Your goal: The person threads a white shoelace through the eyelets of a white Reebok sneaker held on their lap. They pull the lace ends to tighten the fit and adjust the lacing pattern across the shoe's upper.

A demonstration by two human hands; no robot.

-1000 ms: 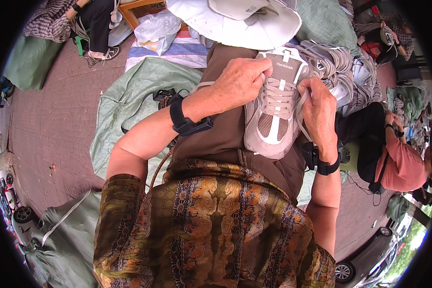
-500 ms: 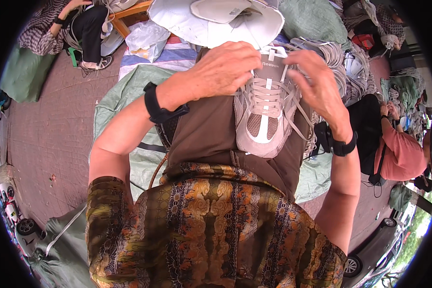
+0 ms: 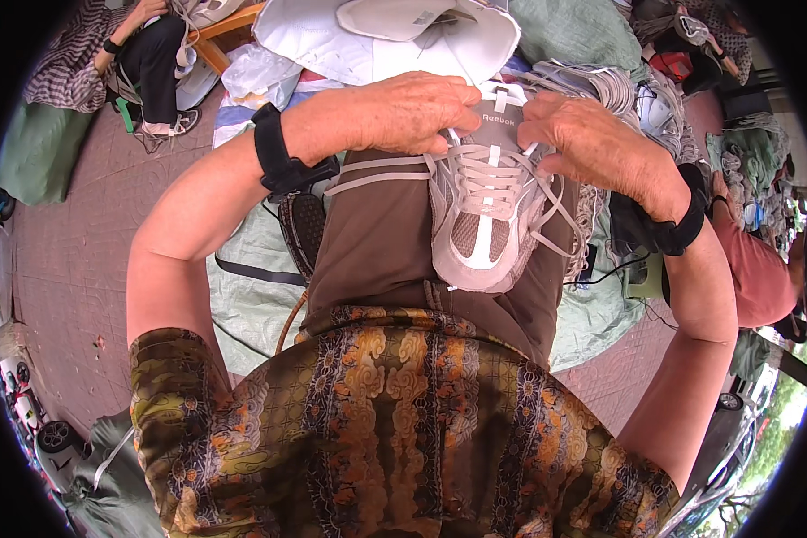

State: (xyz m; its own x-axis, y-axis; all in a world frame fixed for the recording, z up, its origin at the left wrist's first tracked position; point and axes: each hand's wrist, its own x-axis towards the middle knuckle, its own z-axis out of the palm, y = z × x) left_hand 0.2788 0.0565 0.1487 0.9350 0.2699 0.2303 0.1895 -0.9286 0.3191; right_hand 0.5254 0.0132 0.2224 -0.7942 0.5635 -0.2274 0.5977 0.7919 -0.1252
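Your elbows: bowed wide, the left one standing over reddish paving [image 3: 81, 296], the right one overlapping in view a seated co-worker's red sleeve [image 3: 753, 273].
Far edge: a white rounded sheet [image 3: 314, 40] curves just beyond your knuckles and the shoe's heel end.
Near edge: the shoe's toe stops short of your patterned shirt [image 3: 403, 421], with a stretch of brown trousers [image 3: 368, 242] between them.
Right side: bundled pale pieces [image 3: 592, 85] crowd up behind your right wrist.
Ground beside your legs: a pale green sheet [image 3: 255, 332] spreads on both sides.
Gap between your hands: narrow, only about the width of the tongue.
Shoe: the grey-and-white lace-up [image 3: 482, 229] rests on your lap, toe toward you, tongue upright between your hands.
Upper: grey mesh at the toe, split by a white central stripe; criss-crossed grey laces [image 3: 491, 184] over the front.
Loose lace: one length trails left over your thigh; another loops off the right side.
Left hand: your left hand [image 3: 412, 112] bends its fingers at the shoe's eyelet edge; you cannot tell whether they pinch it.
Right hand: your right hand [image 3: 592, 143] curls at the opposite edge, its grip likewise unclear.
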